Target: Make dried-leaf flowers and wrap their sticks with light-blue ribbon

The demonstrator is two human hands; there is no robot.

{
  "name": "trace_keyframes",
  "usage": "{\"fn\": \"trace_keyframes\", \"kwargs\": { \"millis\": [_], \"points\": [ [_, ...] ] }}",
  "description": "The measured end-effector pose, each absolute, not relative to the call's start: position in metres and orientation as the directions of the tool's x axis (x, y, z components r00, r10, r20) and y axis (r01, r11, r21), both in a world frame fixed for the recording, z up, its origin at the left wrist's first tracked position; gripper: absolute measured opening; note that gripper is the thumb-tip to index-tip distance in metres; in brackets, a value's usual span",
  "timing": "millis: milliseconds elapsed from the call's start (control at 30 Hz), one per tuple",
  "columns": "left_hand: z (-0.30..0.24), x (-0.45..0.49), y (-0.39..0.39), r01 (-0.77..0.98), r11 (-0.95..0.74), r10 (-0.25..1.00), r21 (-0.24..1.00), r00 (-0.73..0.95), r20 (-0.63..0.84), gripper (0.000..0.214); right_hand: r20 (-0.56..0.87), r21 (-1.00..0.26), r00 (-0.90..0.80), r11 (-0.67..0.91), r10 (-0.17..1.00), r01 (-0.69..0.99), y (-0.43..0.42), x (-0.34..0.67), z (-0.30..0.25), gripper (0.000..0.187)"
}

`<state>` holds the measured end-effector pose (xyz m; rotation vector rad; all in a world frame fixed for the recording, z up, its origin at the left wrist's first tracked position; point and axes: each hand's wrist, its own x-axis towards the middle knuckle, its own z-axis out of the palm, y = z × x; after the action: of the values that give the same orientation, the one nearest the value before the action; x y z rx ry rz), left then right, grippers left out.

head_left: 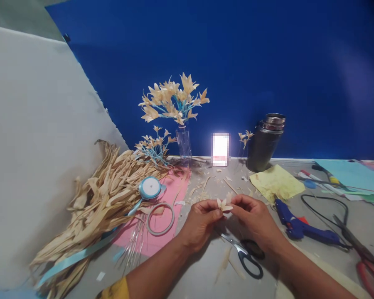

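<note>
A small cream husk flower [225,206] is held between both hands over the table. My left hand [201,222] pinches its base between thumb and fingers. From the other side, the fingertips of my right hand [252,218] close on its petals. Just below the hands lies a pair of black-handled scissors [251,259], with the blade tips partly behind my left hand. Scraps of dry husk [226,261] are scattered around them.
At left lie dried corn husks [96,211], a blue ribbon roll [150,187] and a tape ring [160,219] on pink paper [174,195]. Behind stand a flower-filled bottle [183,143] and a dark flask [266,143]. A blue glue gun [299,224] and red-handled scissors [364,257] lie right.
</note>
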<state>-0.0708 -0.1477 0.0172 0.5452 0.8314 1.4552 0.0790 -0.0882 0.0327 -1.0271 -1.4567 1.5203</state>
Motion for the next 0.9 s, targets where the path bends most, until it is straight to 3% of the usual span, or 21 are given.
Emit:
{"fn": "trace_keyframes", "kwargs": {
  "millis": [433, 667, 900],
  "points": [
    [0.016, -0.070, -0.145, -0.648, 0.070, 0.973, 0.758, -0.124, -0.196, 0.036, -0.057, -0.992, -0.424, -0.099, 0.904, -0.078, -0.101, 0.073, 0.021, 0.029],
    [0.017, -0.074, -0.146, -0.603, 0.071, 0.978, 0.795, -0.115, -0.175, 0.032, -0.198, -0.859, -0.613, -0.437, 0.765, -0.267, -0.098, 0.078, 0.030, 0.036],
    [0.017, -0.077, -0.145, -0.590, 0.068, 0.979, 0.805, -0.116, -0.167, 0.035, -0.261, -0.844, -0.560, -0.468, 0.786, -0.263, -0.092, 0.080, 0.030, 0.038]
  ]
}}
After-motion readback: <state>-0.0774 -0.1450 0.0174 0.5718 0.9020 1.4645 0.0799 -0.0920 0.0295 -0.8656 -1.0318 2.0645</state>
